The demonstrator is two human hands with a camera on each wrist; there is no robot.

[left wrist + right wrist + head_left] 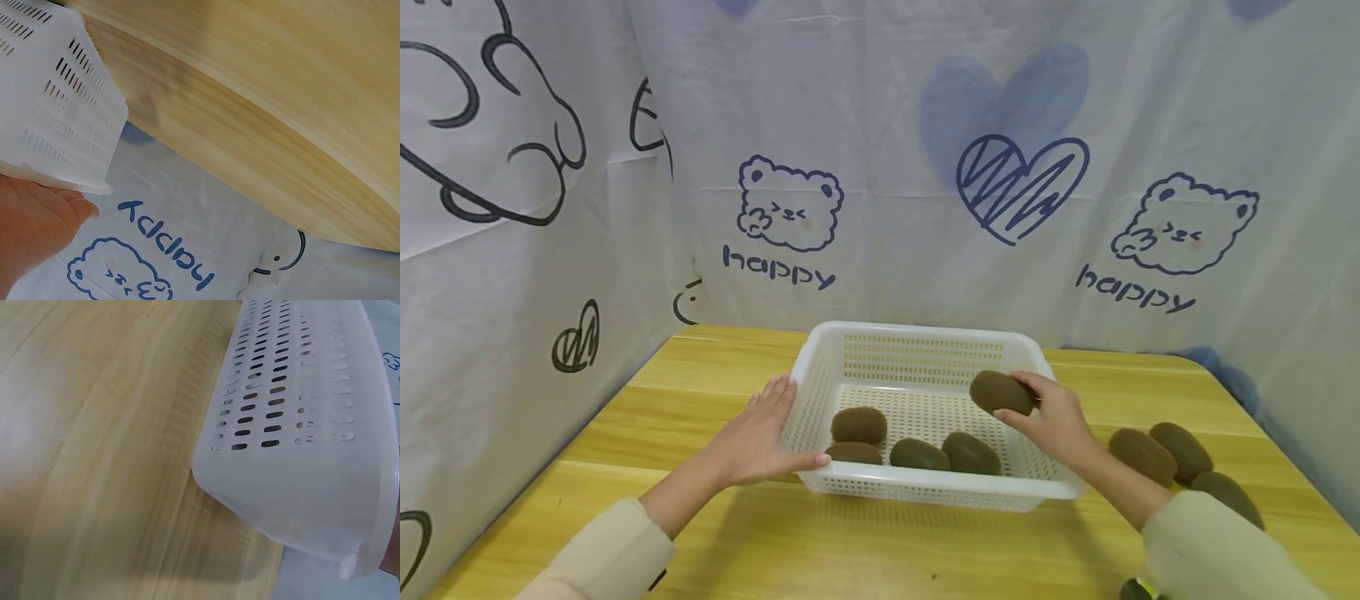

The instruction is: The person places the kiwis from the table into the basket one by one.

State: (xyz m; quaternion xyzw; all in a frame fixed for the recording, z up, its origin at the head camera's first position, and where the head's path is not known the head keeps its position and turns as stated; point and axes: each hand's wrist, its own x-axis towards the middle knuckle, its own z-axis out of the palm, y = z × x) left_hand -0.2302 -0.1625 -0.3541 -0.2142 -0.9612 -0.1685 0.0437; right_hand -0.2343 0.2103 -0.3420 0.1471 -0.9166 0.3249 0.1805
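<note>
A white plastic basket [917, 328] with slotted walls stands on the table. My right hand [1056, 423] grips a brown, oval kiwi [995, 392] over the basket's right part, thumb on the near side. Several more kiwis [970, 454] lie along the basket's front and left. At the basket's left front corner, my left hand [751, 440] rests on the rim with fingers extended and the thumb along the front edge. The left wrist view shows that hand [44, 219] against the rim; in the right wrist view the held kiwi is hidden behind the basket wall [300, 469].
To the right of the basket, three kiwis [1142, 457] lie close together on the wooden table [880, 550]. A small dark object [1135, 590] is cut off at the bottom edge, partly behind the right sleeve. Printed white cloth [895, 208] hangs behind and beside the table.
</note>
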